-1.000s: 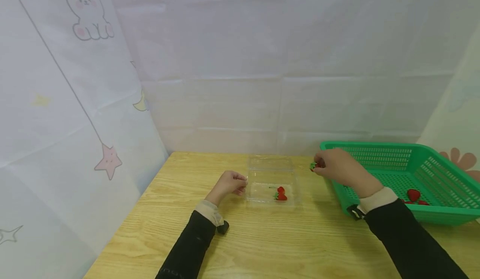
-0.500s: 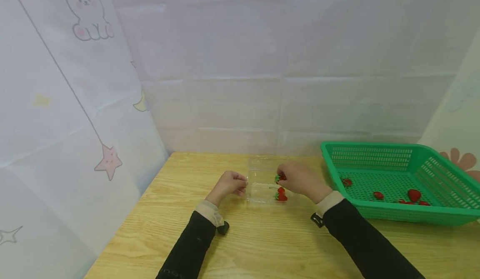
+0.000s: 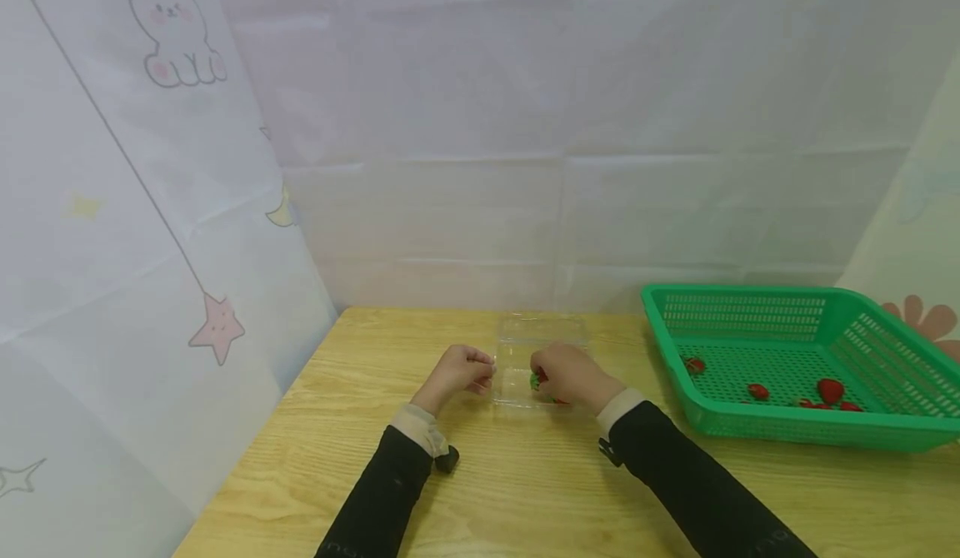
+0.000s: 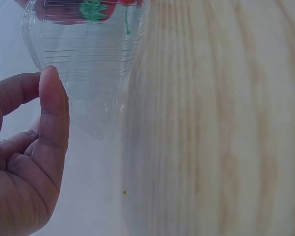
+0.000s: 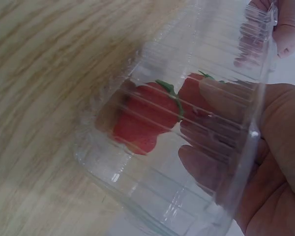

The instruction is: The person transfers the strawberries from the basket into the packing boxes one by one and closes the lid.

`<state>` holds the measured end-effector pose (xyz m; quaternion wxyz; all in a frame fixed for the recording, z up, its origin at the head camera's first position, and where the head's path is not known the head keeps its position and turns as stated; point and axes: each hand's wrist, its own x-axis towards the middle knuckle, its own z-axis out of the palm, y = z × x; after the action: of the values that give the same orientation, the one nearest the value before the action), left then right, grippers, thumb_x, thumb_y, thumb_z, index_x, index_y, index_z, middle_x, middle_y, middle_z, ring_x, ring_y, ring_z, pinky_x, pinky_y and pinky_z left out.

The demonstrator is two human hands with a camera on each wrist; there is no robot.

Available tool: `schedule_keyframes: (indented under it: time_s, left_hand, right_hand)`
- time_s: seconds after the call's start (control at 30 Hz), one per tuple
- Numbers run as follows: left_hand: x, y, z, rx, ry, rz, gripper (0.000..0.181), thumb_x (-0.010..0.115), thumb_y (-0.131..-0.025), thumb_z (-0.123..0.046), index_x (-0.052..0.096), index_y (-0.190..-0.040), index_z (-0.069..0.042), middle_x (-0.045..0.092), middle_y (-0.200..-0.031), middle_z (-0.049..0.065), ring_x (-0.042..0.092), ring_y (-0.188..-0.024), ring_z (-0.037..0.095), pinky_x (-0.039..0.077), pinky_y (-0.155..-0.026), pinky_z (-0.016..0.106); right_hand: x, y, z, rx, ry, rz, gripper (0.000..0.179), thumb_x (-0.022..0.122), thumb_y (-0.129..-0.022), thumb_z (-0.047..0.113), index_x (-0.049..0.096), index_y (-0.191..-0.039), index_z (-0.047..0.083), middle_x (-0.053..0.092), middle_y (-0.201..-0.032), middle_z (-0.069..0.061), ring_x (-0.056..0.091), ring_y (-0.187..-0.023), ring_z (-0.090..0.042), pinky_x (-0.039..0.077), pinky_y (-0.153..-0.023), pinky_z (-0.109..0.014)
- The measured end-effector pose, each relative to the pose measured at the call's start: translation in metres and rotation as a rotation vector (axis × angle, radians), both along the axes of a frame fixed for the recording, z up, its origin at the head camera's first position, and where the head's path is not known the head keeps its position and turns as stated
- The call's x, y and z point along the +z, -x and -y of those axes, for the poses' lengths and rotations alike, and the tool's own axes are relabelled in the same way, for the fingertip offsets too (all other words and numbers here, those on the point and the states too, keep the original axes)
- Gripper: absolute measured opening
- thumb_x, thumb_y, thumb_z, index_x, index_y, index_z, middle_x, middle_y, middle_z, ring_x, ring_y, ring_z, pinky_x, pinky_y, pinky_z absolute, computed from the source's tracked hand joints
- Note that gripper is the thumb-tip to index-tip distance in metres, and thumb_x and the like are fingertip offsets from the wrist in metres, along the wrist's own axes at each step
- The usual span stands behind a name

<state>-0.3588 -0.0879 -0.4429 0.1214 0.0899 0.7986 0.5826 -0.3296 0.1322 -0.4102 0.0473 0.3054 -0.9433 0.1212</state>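
A clear plastic clamshell box [image 3: 513,391] lies with its lid [image 3: 536,327] folded back on the wooden table. My left hand [image 3: 459,369] pinches the box's left rim between thumb and finger, as the left wrist view shows. My right hand [image 3: 573,375] reaches down inside the box and holds a strawberry [image 3: 536,381] with green leaves. Through the clear wall in the right wrist view, the held strawberry [image 5: 192,93] is partly covered by my fingers. Beside it on the box floor lies another strawberry [image 5: 147,115]. The cherry-like fruit in the box is hidden by my right hand.
A green plastic basket [image 3: 810,426] stands on the right of the table [image 3: 495,491]. Several red fruits lie in it, among them a strawberry [image 3: 830,391]. A printed white curtain [image 3: 450,125] hangs directly behind the table.
My right hand has carried the strawberry from the basket's left rim leftward and down into the box. My left hand has stayed at the box's left edge.
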Motion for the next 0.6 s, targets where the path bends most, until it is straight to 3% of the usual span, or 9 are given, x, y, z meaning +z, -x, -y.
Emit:
schedule_keyframes:
  time_s: [0.37,0.6]
  left_hand:
    - [0.0021,-0.0028,0.0002,0.000,-0.010,-0.001,0.015,0.065,-0.093,-0.005,0.067,-0.101,0.008,0.068,-0.087,0.022,0.064,-0.063,0.015,0.058,-0.059,0.030]
    - [0.0021,-0.0022,0.0004,0.001,-0.015,0.004,0.015,0.065,-0.093,-0.005,0.067,-0.102,0.007,0.067,-0.087,0.022,0.064,-0.063,0.015,0.059,-0.059,0.030]
  right_hand:
    - [-0.0025,0.0008,0.0054,-0.053,-0.050,0.082,0.025,0.077,-0.081,0.001,0.058,-0.069,0.012,0.048,-0.062,0.004,0.045,-0.059,-0.013,0.040,-0.056,-0.030]
    - [-0.0052,0.0004,0.0058,-0.054,-0.051,0.091,0.026,0.076,-0.081,0.000,0.057,-0.067,0.012,0.048,-0.061,0.003,0.042,-0.059,-0.014,0.038,-0.055,-0.030]
